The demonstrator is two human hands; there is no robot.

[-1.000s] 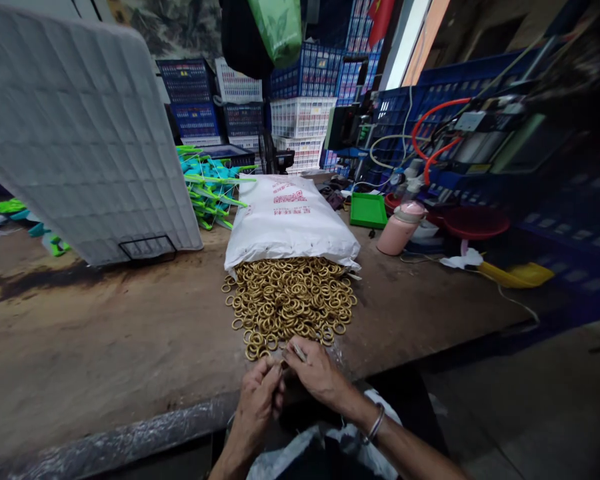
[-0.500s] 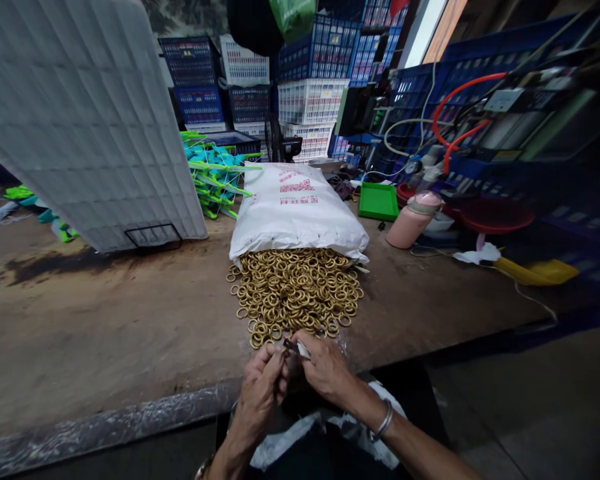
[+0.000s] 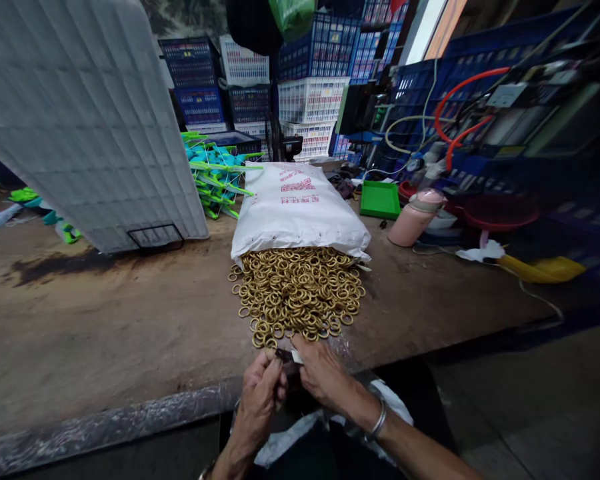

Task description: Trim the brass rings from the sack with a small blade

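Both hands are working at the near edge of the tabletop (image 3: 105,333), just below the pile of brass rings (image 3: 296,291). The left hand (image 3: 261,395) is curling its fingers inward, and the right hand (image 3: 325,377) is meeting it fingertip to fingertip; between them they are pinching a small dark piece (image 3: 286,356) with a pale tip, too small to make out. A metal bangle (image 3: 379,420) is sitting on the right wrist.

The rings are spilling out of the open mouth of a white sack (image 3: 300,210) lying on its side just behind the pile, red print on its top. Right of the sack, a shallow green tray (image 3: 380,200) is lying flat, its contents not visible, and a pink bottle (image 3: 414,219) is leaning just beyond it. Left of the sack, a grey gridded panel (image 3: 80,127) is standing propped up, with teal and green plastic parts (image 3: 213,177) heaped between the two. Far behind the sack, blue and white crates (image 3: 307,100) are stacked.
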